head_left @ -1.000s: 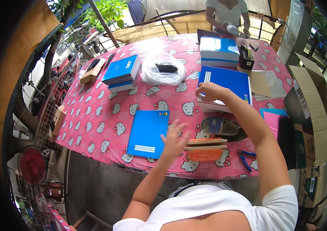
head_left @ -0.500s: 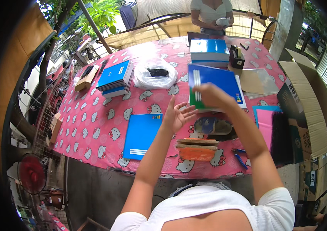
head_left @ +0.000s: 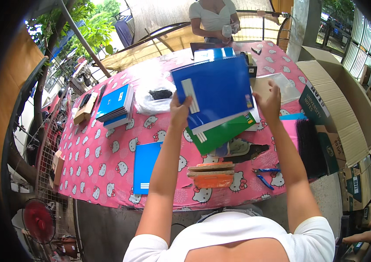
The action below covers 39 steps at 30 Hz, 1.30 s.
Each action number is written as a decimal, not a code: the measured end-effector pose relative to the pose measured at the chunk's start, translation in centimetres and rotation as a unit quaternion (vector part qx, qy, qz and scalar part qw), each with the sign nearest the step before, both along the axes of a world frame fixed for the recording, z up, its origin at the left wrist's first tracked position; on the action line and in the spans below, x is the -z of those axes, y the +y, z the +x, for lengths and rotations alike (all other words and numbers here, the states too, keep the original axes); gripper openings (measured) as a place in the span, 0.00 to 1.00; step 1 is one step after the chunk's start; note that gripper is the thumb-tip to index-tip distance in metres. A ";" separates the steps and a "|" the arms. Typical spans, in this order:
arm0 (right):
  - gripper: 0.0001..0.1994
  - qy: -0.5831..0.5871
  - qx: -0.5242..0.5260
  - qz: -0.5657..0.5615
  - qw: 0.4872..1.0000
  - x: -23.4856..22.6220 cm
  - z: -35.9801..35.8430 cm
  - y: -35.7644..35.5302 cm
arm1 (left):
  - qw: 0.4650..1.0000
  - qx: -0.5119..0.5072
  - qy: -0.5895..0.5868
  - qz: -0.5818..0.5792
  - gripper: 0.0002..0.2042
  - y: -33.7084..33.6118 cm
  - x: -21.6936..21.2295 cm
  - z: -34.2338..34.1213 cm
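1. The left hand [head_left: 180, 110] is pinching the left edge of a blue notebook [head_left: 215, 89], with the thumb on the front cover.
2. The right hand [head_left: 270, 99] is holding the right edge, fingers curled behind it.
3. The blue notebook is up in the air over the bench [head_left: 107, 161], tilted, with a green notebook [head_left: 220, 133] and a white sheet poking out below it.
4. I think both hands should be gripping firmly, so the green notebook is not slipping out.
5. Keeping the edges lined up looks wise.
6. A lone blue notebook [head_left: 147, 167] and an orange stack [head_left: 211, 174] are lying below, so lowering slowly seems best.
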State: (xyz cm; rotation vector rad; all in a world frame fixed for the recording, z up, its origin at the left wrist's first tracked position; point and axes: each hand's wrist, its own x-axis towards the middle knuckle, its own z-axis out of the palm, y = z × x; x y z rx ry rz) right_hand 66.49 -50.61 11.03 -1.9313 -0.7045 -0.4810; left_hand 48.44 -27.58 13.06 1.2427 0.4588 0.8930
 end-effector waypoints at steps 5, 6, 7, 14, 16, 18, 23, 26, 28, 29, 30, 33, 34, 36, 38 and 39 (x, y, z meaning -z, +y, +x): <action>0.35 -0.178 -0.068 -0.171 0.967 4.7 -4.0 1.9 | 0.990 -0.073 -0.091 0.083 0.20 3.6 -1.2 -2.7; 0.37 -0.113 -0.037 -0.176 0.977 5.2 -3.2 2.6 | 0.985 -0.091 -0.084 0.121 0.20 3.7 -2.2 -2.9; 0.38 -0.018 -0.029 -0.272 0.962 4.7 -2.5 2.9 | 0.982 -0.102 -0.083 0.139 0.21 3.6 -3.1 -3.6; 0.33 -0.011 0.015 -0.425 0.905 4.2 0.5 4.5 | 0.965 -0.198 -0.119 0.122 0.21 5.4 -7.1 -9.8; 0.33 0.021 0.078 -0.415 0.906 3.7 1.8 4.5 | 0.961 -0.179 -0.116 0.176 0.21 5.0 -8.3 -10.4; 0.33 0.031 0.073 -0.387 0.919 3.1 2.0 4.6 | 0.957 -0.165 -0.098 0.219 0.21 5.0 -8.7 -10.5; 0.41 0.220 -0.299 0.190 0.909 -2.0 1.7 4.3 | 0.972 -0.039 -0.054 0.224 0.21 4.2 -6.1 -8.1; 0.42 0.292 -0.376 0.119 0.871 -4.5 2.2 4.0 | 0.976 0.013 -0.004 0.219 0.19 1.8 -3.8 -4.3; 0.32 0.324 -0.387 0.172 0.846 -4.4 1.7 3.6 | 0.975 0.031 -0.031 0.218 0.20 1.4 -1.8 -2.9; 0.30 0.327 -0.386 0.180 0.844 -4.0 1.5 3.3 | 0.973 0.037 -0.037 0.224 0.20 1.6 -1.0 -2.1; 0.29 0.331 -0.383 0.188 0.841 -3.2 1.5 3.1 | 0.972 0.044 -0.042 0.228 0.21 1.8 -0.2 -1.3; 0.28 0.293 -0.300 0.157 0.894 2.0 2.3 2.7 | 0.977 0.064 0.027 0.199 0.23 1.7 3.4 0.8; 0.28 0.286 -0.289 0.152 0.901 3.0 2.0 3.2 | 0.978 0.060 0.064 0.189 0.23 2.4 4.4 0.9; 0.29 0.271 -0.256 0.142 0.917 4.8 1.6 3.3 | 0.974 0.029 0.052 0.220 0.24 2.3 5.2 1.6; 0.32 0.176 -0.228 0.120 0.950 5.5 2.6 2.3 | 0.969 0.025 0.039 0.241 0.24 1.0 4.6 2.3; 0.32 0.155 -0.209 0.094 0.961 5.9 1.8 2.3 | 0.976 0.040 0.032 0.210 0.23 1.1 5.0 1.6</action>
